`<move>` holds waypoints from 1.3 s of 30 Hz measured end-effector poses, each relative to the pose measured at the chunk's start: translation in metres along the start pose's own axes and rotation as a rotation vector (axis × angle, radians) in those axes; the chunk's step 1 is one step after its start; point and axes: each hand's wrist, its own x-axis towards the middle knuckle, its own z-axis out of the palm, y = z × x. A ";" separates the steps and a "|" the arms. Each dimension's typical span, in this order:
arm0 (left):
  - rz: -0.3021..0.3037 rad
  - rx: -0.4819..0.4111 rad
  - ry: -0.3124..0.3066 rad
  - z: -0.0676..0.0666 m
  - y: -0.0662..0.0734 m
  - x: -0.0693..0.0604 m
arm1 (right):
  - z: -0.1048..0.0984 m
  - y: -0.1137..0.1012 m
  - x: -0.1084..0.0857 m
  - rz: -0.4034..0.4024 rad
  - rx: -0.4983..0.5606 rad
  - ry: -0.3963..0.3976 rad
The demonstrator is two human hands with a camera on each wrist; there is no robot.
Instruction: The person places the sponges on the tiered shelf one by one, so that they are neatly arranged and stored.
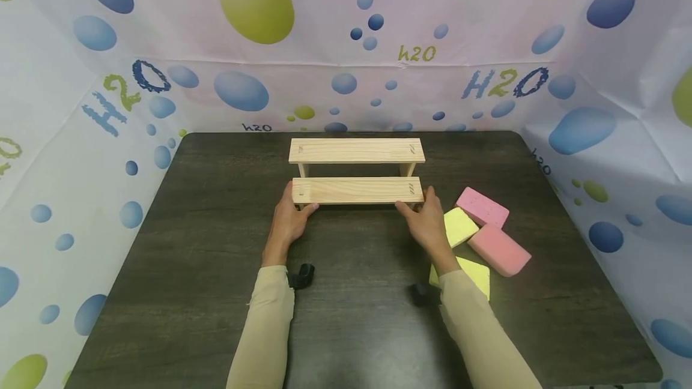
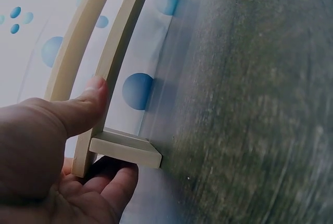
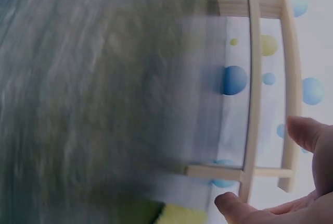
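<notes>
A light wooden two-step shelf [image 1: 357, 191] stands on the dark table, its lower step in front of the higher one. My left hand [image 1: 288, 221] holds the lower step's left end. In the left wrist view, the thumb [image 2: 96, 96] lies on the board's front edge and the fingers curl beneath it, beside the support leg [image 2: 127, 149]. My right hand [image 1: 429, 224] is at the lower step's right end. In the right wrist view, its thumb [image 3: 307, 133] and a fingertip [image 3: 229, 203] are spread apart around that end; firm contact cannot be made out.
Right of the shelf lie pink sponges [image 1: 500, 250] and yellow sponges [image 1: 459, 227], close to the right forearm. Behind the table [image 1: 216, 197] hangs a white sheet [image 1: 319, 17] with blue and green dots. Dark wrist mounts [image 1: 303, 276] show beside the sleeves.
</notes>
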 end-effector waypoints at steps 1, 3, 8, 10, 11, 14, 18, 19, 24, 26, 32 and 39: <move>0.002 -0.002 0.001 0.000 0.000 0.000 | -0.003 0.000 -0.002 0.000 0.004 -0.008; 0.007 -0.006 0.004 0.000 -0.001 0.000 | -0.010 0.000 -0.006 -0.002 0.003 -0.023; 0.014 -0.012 0.002 0.002 -0.002 0.001 | -0.024 0.008 -0.018 -0.009 -0.051 -0.051; 0.018 -0.012 0.001 0.002 -0.002 0.001 | -0.030 0.013 -0.022 -0.026 -0.069 -0.061; 0.018 -0.012 0.001 0.002 -0.003 0.002 | -0.032 0.015 -0.025 -0.041 -0.079 -0.068; 0.017 -0.013 0.003 0.002 -0.003 0.001 | -0.039 0.024 -0.033 -0.080 -0.078 -0.096; 0.019 -0.018 -0.001 0.002 -0.003 0.000 | -0.051 0.038 -0.048 -0.126 -0.098 -0.128; 0.020 -0.019 -0.003 0.002 -0.003 0.000 | -0.054 0.042 -0.052 -0.134 -0.114 -0.129; 0.020 -0.020 -0.009 0.001 -0.004 0.000 | -0.068 0.061 -0.067 -0.144 -0.169 -0.107; 0.018 -0.016 -0.010 0.001 -0.004 0.000 | -0.073 0.068 -0.072 -0.153 -0.168 -0.099; 0.023 -0.011 -0.011 -0.001 -0.004 -0.001 | -0.083 0.087 -0.084 -0.218 -0.161 -0.081; 0.015 -0.010 -0.023 -0.001 -0.004 0.000 | -0.087 0.101 -0.091 -0.251 -0.167 -0.081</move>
